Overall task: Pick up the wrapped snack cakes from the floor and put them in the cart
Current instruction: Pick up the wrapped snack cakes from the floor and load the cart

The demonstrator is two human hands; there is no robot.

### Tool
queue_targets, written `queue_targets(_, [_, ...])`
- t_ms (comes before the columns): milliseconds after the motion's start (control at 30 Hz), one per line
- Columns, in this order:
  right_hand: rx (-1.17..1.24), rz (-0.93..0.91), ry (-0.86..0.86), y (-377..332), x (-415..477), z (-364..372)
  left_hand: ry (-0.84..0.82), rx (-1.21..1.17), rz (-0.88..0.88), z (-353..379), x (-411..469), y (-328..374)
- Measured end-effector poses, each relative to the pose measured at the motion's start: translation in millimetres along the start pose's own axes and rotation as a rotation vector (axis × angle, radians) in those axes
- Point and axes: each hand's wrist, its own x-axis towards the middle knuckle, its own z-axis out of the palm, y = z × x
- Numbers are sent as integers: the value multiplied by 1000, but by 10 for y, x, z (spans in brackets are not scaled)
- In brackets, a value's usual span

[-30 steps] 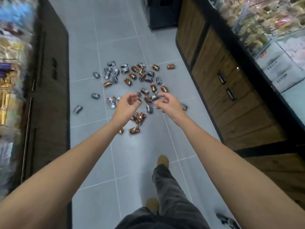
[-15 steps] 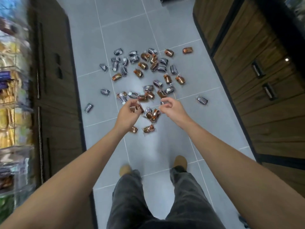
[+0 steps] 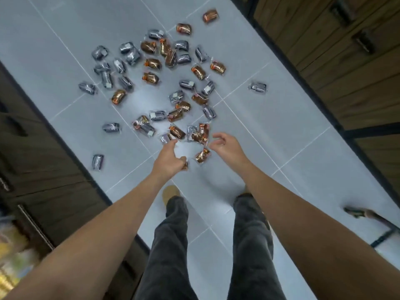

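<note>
**Head view.** Wrapped snack cakes (image 3: 152, 63), silver and brown, lie scattered on the grey tiled floor (image 3: 270, 131) across the upper centre of the frame. Right hand (image 3: 225, 146), centre: grip loosely curled, holding nothing. Left hand (image 3: 170, 156), just beside it: fingers curled above a brown cake (image 3: 185, 166); whether the grip has hold of it cannot be told.

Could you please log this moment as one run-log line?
stage: reaching | left hand: curled over floor, grip unclear | right hand: open, empty | wrapped snack cakes: scattered on tiled floor
</note>
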Motion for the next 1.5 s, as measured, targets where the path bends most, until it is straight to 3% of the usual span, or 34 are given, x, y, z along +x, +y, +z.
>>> queue_targets(167, [-41, 164, 93, 639, 402, 502, -89, 68, -69, 264, 470, -653])
queue_targets(567, [-64, 387, 190, 2981, 2590, 1680, -128, 319, 54, 1887, 2494, -2516])
queue_targets(800, [-6, 484, 360, 3912, 3659, 2049, -204, 541, 76, 2652, 3452, -3382])
queue_targets(933, [-54, 530, 537, 4066, 4024, 2240, -128, 802, 274, 2781, 3657, -3745])
queue_targets(1033, [-72, 405, 587, 4080, 4135, 2316, -59, 857, 390, 2760, 3774, -3699])
queue_targets(1200, [-37, 347, 541, 3940, 3822, 2191, -117, 608, 241, 2553, 3637, -3321])
queue_targets(1500, [59, 277, 518, 3036, 2340, 1515, -25, 564, 255, 1778, 2345, -2359])
